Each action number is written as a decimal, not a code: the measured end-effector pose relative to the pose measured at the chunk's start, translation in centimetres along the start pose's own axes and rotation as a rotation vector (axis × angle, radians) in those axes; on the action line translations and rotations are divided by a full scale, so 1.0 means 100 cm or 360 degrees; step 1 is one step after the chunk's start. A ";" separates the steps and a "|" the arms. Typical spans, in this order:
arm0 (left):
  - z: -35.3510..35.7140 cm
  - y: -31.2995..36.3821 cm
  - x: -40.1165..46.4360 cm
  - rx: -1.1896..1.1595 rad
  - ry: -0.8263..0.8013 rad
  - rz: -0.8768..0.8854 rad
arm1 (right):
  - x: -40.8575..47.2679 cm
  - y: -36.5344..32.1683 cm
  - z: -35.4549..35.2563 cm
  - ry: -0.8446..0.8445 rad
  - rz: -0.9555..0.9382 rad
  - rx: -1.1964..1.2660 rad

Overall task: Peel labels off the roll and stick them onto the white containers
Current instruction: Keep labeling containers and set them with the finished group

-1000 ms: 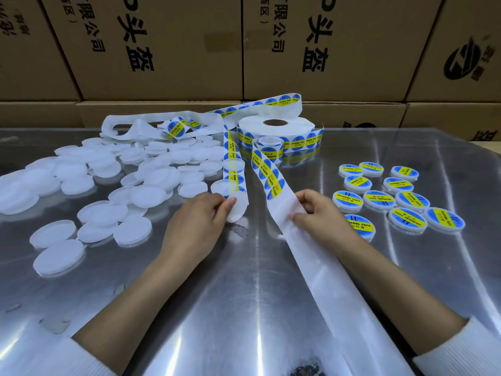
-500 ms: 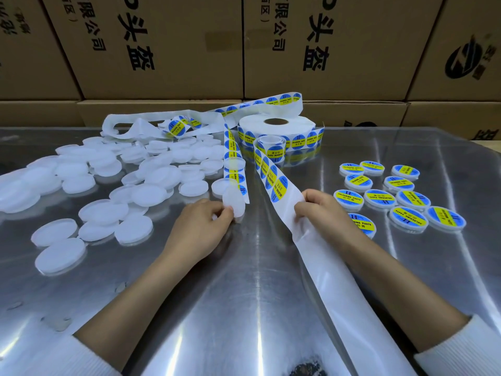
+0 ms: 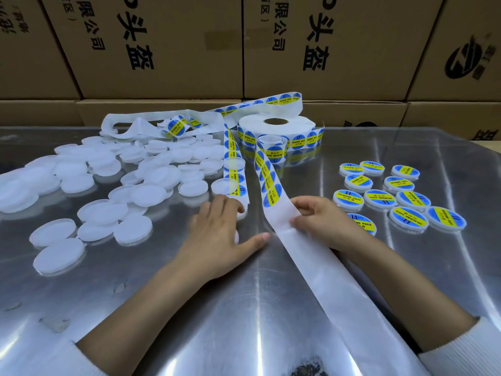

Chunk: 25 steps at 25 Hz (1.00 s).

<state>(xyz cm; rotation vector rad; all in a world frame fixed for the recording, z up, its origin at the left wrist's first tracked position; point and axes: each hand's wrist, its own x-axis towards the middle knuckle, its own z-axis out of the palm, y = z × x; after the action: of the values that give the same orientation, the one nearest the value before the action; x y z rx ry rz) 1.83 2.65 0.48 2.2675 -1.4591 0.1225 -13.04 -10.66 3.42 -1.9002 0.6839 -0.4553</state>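
The big label roll (image 3: pixel 276 128) lies at the back of the metal table (image 3: pixel 189 308), with a small roll (image 3: pixel 272 147) in front of it. A backing strip (image 3: pixel 311 256) with blue-and-yellow labels (image 3: pixel 271 194) runs from the small roll toward me. My right hand (image 3: pixel 322 221) pinches this strip just below the last label. My left hand (image 3: pixel 217 234) lies palm down over a white container (image 3: pixel 240 213), fingers curled on it and thumb spread out; most of the container is hidden. Unlabelled white containers (image 3: pixel 108 185) lie scattered on the left. Labelled containers (image 3: pixel 379 198) are grouped on the right.
A second label strip (image 3: pixel 233 169) hangs down beside my left fingers from a loop of tangled backing paper (image 3: pixel 135 126). Printed cardboard boxes (image 3: pixel 162 50) wall off the back edge of the table. One labelled container (image 3: pixel 363 223) sits just behind my right wrist.
My left hand has come down flat onto the table with the white container under it, thumb now spread. My right hand has shifted slightly along the strip, still pinching it.
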 end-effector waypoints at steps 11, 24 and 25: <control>-0.011 0.021 -0.004 -0.0547 0.0051 0.0405 | -0.005 -0.007 -0.003 -0.0436 -0.0172 -0.0053; -0.013 0.023 -0.007 -0.0965 0.0227 0.0253 | 0.001 -0.003 -0.009 -0.0081 -0.0139 -0.0499; -0.014 0.021 -0.005 -0.1038 0.0273 0.0217 | 0.002 -0.001 -0.012 -0.0047 -0.0132 -0.0546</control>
<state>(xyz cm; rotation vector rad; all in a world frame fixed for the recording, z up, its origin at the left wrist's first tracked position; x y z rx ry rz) -0.05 2.89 2.29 1.5953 -1.3169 -0.1042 -13.53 -11.60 4.02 -2.2605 0.6994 -0.3790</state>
